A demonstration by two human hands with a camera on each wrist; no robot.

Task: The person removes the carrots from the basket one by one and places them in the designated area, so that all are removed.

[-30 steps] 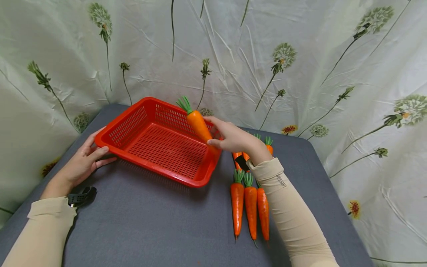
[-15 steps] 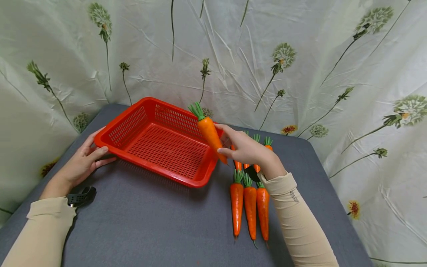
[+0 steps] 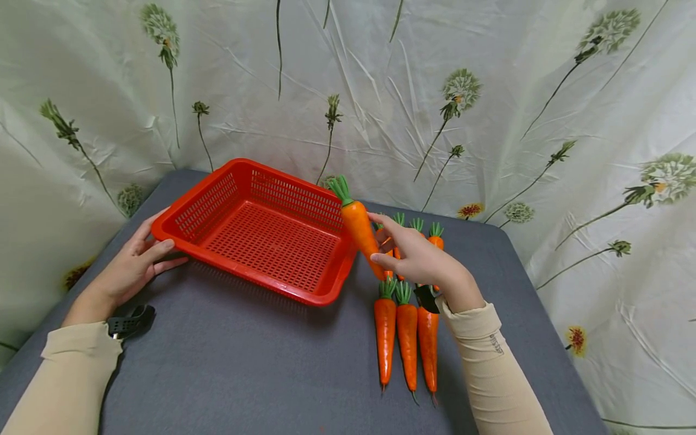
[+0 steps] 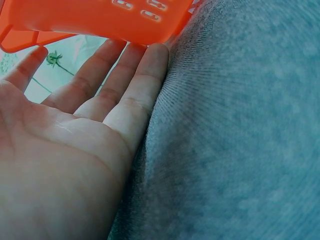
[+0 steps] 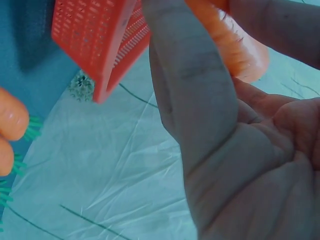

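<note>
In the head view, an orange carrot (image 3: 359, 228) with green tops slants above the right corner of a red perforated basket (image 3: 247, 261). My right hand (image 3: 415, 254) pinches it between thumb and fingers; the right wrist view shows part of the carrot (image 5: 250, 62) beyond the fingers. No carrot lies inside the basket. My left hand (image 3: 127, 263) touches the basket's left corner with thumb and fingers. In the left wrist view, that hand's nearly straight fingers (image 4: 137, 102) meet the underside of the red rim (image 4: 90, 22).
Three carrots lie in a front row on the grey cloth-covered table (image 3: 261, 374), among them a left-hand carrot (image 3: 385, 341). Behind them is a second row, partly hidden by my right hand, with a carrot (image 3: 435, 241) at its right. A dandelion-print curtain (image 3: 380, 90) hangs behind.
My right hand has moved right and toward me with the carrot, from over the basket to its right rim. The left hand and the basket stay in place.
</note>
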